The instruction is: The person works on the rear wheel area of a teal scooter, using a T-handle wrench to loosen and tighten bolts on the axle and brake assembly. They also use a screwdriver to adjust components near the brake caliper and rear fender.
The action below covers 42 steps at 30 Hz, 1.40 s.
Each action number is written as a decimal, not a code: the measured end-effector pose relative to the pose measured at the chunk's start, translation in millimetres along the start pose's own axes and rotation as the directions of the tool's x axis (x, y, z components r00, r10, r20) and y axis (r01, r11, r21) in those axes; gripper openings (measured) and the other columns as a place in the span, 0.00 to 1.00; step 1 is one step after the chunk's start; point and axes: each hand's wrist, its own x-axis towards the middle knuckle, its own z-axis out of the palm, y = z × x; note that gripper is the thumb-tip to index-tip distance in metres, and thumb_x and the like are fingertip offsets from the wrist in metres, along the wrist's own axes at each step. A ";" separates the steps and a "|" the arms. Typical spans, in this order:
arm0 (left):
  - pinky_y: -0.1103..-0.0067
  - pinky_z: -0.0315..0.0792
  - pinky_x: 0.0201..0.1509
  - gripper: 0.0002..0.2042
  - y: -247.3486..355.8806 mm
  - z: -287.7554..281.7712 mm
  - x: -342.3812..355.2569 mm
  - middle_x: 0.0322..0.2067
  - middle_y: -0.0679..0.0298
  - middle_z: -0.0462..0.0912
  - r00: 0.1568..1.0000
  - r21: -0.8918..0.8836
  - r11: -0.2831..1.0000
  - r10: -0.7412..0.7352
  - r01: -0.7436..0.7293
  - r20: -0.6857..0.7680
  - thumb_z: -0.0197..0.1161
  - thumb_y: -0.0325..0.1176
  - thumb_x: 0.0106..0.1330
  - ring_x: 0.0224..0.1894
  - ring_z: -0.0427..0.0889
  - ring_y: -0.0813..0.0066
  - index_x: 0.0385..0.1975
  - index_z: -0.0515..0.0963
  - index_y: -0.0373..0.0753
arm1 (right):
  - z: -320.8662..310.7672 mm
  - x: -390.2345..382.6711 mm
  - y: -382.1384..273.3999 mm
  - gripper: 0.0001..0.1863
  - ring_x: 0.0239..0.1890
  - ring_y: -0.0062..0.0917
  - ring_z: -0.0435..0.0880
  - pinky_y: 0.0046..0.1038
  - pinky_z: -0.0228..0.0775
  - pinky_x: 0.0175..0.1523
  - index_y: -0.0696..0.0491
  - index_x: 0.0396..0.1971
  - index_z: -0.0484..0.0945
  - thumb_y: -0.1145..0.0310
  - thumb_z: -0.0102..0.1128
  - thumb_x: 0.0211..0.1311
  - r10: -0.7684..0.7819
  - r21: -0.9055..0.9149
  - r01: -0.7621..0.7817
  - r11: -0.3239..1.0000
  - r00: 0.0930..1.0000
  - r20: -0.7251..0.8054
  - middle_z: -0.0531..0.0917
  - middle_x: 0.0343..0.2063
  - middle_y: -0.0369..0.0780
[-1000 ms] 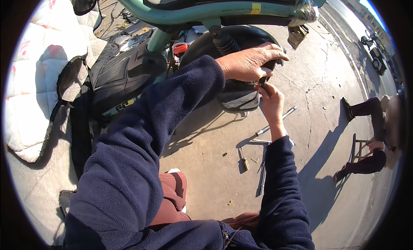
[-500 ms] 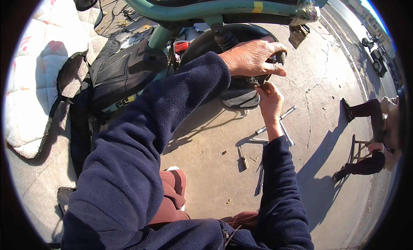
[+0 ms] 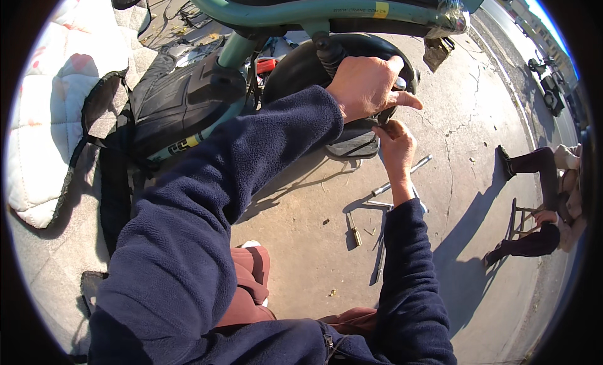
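A teal electric scooter (image 3: 352,9) stands in front of me, its black rear wheel (image 3: 292,73) below the seat. Over the right part of the wheel, beside the black spring shock absorber (image 3: 331,56), lies my left hand (image 3: 366,82). Its fingers curl around a part I cannot make out, next to a small shiny round piece (image 3: 400,84). Just below, my right hand (image 3: 398,144) pinches with thumb and forefinger at something small and dark, too hidden to name. Left of those fingertips is a flat black plate (image 3: 353,146), probably a pedal or footrest.
On the concrete lie a metal cross wrench (image 3: 411,173), a screwdriver (image 3: 355,232) and small bits. At the right a person (image 3: 543,202) sits on a low stool (image 3: 520,219). A white quilted cover (image 3: 53,126) hangs at the left, beside the black footboard (image 3: 185,95).
My left hand has turned slightly, its knuckles higher, and the shiny round piece now shows beside its fingers. My right hand still pinches in nearly the same place.
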 end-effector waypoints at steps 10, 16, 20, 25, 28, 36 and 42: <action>0.76 0.77 0.42 0.22 -55.4 70.8 -137.6 0.27 0.66 0.73 0.381 -0.366 0.112 -0.348 0.924 0.857 0.57 0.55 0.66 0.31 0.79 0.76 0.33 0.74 0.38 | 3.5 2.5 8.9 0.09 0.30 0.23 0.82 0.24 0.74 0.38 0.59 0.37 0.79 0.76 0.64 0.57 -0.040 0.122 0.053 0.991 0.994 -0.104 0.82 0.27 0.39; 0.77 0.79 0.45 0.21 -73.4 119.1 -152.3 0.43 0.56 0.79 0.419 -0.548 -0.335 -0.385 0.767 0.822 0.63 0.47 0.64 0.37 0.82 0.67 0.49 0.74 0.37 | 0.8 -2.1 -6.7 0.11 0.33 0.17 0.81 0.20 0.72 0.41 0.61 0.39 0.76 0.77 0.65 0.56 -0.062 -0.037 0.061 0.997 0.997 -0.048 0.84 0.31 0.39; 0.77 0.81 0.41 0.15 -75.7 122.5 -143.1 0.41 0.59 0.81 0.494 -0.639 -0.353 -0.420 0.684 0.761 0.62 0.37 0.66 0.37 0.83 0.68 0.47 0.74 0.37 | 1.9 -7.7 -15.9 0.13 0.34 0.18 0.83 0.20 0.73 0.43 0.61 0.43 0.74 0.79 0.63 0.58 -0.003 0.014 0.004 1.000 0.994 -0.114 0.85 0.31 0.39; 0.76 0.80 0.44 0.17 -73.5 120.8 -143.0 0.45 0.56 0.79 0.557 -0.620 -0.427 -0.279 0.658 0.782 0.62 0.36 0.66 0.43 0.83 0.66 0.50 0.73 0.36 | -1.5 -6.5 -18.3 0.16 0.39 0.26 0.86 0.26 0.75 0.44 0.57 0.50 0.70 0.81 0.51 0.62 -0.033 0.105 0.037 0.994 0.999 -0.039 0.85 0.36 0.43; 0.73 0.79 0.49 0.15 -69.0 120.6 -140.6 0.48 0.55 0.78 0.550 -0.643 -0.435 -0.334 0.630 0.765 0.56 0.35 0.69 0.44 0.82 0.65 0.51 0.72 0.34 | -2.8 -6.0 -18.1 0.16 0.40 0.25 0.84 0.24 0.74 0.44 0.58 0.49 0.70 0.84 0.43 0.62 0.030 0.140 -0.029 0.990 1.000 -0.003 0.82 0.34 0.40; 0.73 0.77 0.54 0.12 -42.0 105.8 -138.8 0.50 0.53 0.74 0.489 -0.635 -0.486 -0.405 0.600 0.772 0.53 0.31 0.69 0.46 0.81 0.63 0.48 0.71 0.31 | -6.1 -10.5 -22.6 0.15 0.40 0.25 0.83 0.24 0.72 0.43 0.58 0.49 0.69 0.82 0.43 0.63 0.006 0.166 -0.014 0.986 0.999 0.047 0.81 0.34 0.41; 0.74 0.82 0.45 0.12 -23.0 85.4 -152.1 0.39 0.52 0.82 0.522 -0.684 -0.393 -0.449 0.614 0.726 0.55 0.29 0.67 0.36 0.85 0.63 0.46 0.72 0.30 | -17.5 -10.3 -45.1 0.15 0.38 0.27 0.84 0.24 0.75 0.42 0.56 0.53 0.63 0.75 0.48 0.69 0.091 0.161 -0.122 0.979 0.978 0.188 0.80 0.37 0.43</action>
